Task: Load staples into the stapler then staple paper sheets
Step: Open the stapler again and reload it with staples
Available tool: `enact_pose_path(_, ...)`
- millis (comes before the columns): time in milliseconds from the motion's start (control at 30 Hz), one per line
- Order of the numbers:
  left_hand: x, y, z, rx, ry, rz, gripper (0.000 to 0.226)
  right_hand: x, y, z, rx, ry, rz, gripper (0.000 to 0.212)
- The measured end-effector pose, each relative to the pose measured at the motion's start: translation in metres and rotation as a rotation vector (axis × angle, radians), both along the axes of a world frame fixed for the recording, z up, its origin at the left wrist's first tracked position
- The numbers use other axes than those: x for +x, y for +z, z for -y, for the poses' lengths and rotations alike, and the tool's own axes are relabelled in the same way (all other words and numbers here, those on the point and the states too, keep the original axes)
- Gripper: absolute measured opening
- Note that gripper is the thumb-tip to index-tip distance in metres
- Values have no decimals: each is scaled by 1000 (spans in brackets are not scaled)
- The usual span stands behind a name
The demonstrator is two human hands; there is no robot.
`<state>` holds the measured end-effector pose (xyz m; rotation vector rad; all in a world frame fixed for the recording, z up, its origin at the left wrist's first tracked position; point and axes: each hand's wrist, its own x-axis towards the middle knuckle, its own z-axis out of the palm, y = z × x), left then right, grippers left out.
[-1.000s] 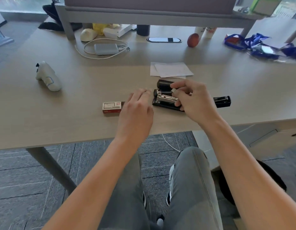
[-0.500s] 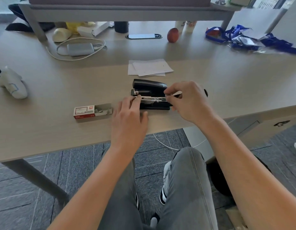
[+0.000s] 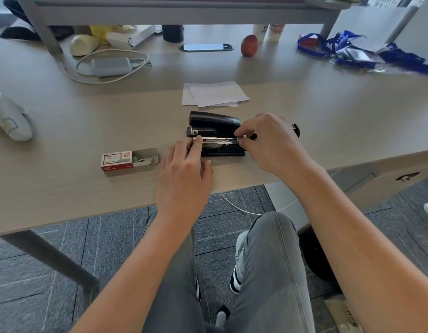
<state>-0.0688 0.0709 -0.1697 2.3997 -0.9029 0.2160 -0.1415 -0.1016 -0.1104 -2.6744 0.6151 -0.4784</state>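
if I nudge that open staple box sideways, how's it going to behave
The staple box looks like thin card, so it is probably light and would likely slide rather than tip, lying flat on the desk. Its tray is pulled out, so loose staples might shift or spill, and the sleeve could slip along it.

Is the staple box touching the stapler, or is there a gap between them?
Apart. The head view shows the staple box lying left of the stapler, with bare table and the left hand between them.
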Motion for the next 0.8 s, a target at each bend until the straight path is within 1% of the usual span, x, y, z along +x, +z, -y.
enact_pose_path(167, 0, -1, 0, 4, -4, 2, 54, 2, -1, -1, -8, -18, -30, 23)
enact_pose_path(367, 1, -3, -1, 5, -5, 18, 53, 7, -3, -3, 68, -70, -33, 22)
enact_pose_path(600, 2, -2, -1, 8, -6, 10, 53, 12, 5, -6, 50, -115, -97, 21)
enact_pose_path(800, 1, -2, -1, 9, -7, 9, 52, 14, 10, -7, 91, -111, -130, 22)
